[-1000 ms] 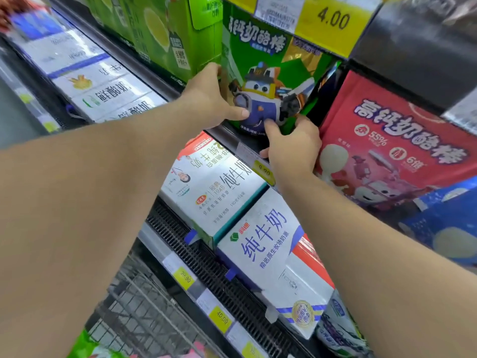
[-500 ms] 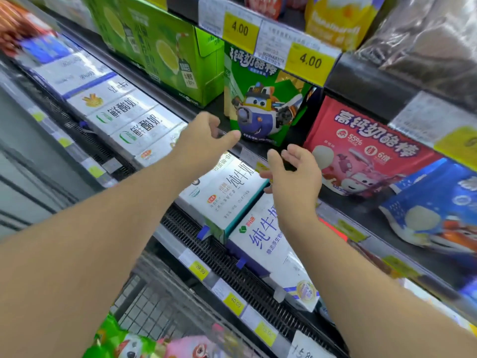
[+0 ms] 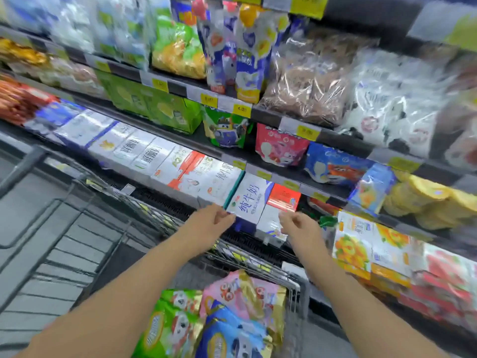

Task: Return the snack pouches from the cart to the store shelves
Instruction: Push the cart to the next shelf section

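So there's the shelving (image 3: 271, 117) running across the whole wall, packed with bags, boxes and yellow price tags. Below it is the wire cart (image 3: 144, 215), parked right up against the bottom shelf. A row of milk cartons (image 3: 247, 200) lies tilted on the lower shelf, white and blue ones next to a red-topped one.

In the cart's near corner sit three snack pouches: a green one (image 3: 165, 329), a pink one (image 3: 247, 290) behind it and a blue one (image 3: 232, 337) in front, all overlapping. On the middle shelf stands a green pouch (image 3: 225, 130), upright, with a red pouch (image 3: 280, 146) just beside it and a blue one (image 3: 333, 164) after that.

Both arms are stretched out over the cart. Left hand (image 3: 210, 220) hangs loosely curled, holding nothing, right in front of the cartons. Right hand (image 3: 299, 227) is the same, fingers relaxed and empty.
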`<state>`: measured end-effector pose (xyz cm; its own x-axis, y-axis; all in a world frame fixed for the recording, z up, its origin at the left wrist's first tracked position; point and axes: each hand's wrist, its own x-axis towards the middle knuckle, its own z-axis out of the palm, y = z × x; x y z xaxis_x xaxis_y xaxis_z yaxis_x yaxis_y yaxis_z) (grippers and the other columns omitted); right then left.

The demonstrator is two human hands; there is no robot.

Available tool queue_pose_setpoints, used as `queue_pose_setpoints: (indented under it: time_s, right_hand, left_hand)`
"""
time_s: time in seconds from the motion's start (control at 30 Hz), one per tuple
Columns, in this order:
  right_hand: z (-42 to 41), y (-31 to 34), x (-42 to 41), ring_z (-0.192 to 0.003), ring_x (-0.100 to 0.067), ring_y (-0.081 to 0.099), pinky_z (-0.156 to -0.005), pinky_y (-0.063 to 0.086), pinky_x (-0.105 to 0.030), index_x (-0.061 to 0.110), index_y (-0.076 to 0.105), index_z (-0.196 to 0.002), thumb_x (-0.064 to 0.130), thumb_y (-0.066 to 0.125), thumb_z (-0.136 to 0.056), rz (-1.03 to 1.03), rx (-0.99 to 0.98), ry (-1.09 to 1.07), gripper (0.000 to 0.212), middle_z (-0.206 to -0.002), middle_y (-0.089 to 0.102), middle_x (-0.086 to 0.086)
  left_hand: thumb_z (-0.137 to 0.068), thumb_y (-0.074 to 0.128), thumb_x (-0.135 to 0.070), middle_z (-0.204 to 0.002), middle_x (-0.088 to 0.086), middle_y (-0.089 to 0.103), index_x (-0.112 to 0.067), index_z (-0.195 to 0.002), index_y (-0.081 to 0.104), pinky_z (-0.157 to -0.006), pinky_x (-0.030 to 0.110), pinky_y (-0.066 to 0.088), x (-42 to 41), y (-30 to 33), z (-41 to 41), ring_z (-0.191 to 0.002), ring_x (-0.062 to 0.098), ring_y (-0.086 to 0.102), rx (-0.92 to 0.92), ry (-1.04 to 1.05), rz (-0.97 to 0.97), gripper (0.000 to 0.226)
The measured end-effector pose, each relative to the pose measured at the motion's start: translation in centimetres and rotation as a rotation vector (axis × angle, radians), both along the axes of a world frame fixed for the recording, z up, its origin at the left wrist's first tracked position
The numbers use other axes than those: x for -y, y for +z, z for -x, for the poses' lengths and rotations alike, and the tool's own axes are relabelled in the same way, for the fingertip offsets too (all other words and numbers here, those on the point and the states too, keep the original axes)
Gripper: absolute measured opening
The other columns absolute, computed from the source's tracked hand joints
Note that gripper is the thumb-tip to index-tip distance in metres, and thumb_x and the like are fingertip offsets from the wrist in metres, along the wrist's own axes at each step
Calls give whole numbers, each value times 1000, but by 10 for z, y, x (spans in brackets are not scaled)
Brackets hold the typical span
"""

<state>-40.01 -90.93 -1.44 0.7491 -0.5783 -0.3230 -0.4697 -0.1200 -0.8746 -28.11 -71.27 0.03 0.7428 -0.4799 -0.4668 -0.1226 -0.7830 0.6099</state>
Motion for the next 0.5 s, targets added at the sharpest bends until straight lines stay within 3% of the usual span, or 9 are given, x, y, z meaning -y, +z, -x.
queue_pose_setpoints:
  time_s: [0.07,0.17,0.33,0.43,0.5]
  right_hand:
    - [29,14,-5,-87,-11,60,-67,40,-21,18,67,-94,47,55,-96,2,-49,32,31,-90,64,10]
    - [65,34,-11,-88,0,57,-66,38,-18,16,68,-109,50,52,-97,44,-118,64,39,-103,66,6]
    - [114,58,-25,-97,-14,62,-85,49,-34,16,64,-112,52,53,-96,77,-152,124,41,-111,67,-1]
    - [143,65,-38,-101,-30,65,-90,51,-44,1,68,-110,49,52,-97,145,-146,153,52,-110,69,-18]
    - [163,66,-49,-101,-29,65,-90,51,-41,6,70,-110,47,52,-98,173,-162,200,48,-107,71,-13]
  left_hand:
    - [-101,46,-54,-115,-6,59,-18,-131,56,-84,28,40,-8,16,22,-104,15,57,-12,-35,-31,48]
    - [-101,47,-53,-118,-6,61,-18,-130,57,-91,31,46,-17,37,50,-110,17,59,-20,-73,-64,46]
    - [-101,46,-55,-126,0,64,-20,-127,58,-94,35,48,-34,58,88,-111,19,60,20,-96,-103,45]
    - [-102,46,-53,-125,3,65,-19,-123,59,-94,37,49,-48,64,114,-108,22,61,48,-90,-123,42]
    - [-101,46,-53,-125,5,65,-17,-124,59,-94,38,49,-60,67,135,-109,24,61,41,-67,-131,44]
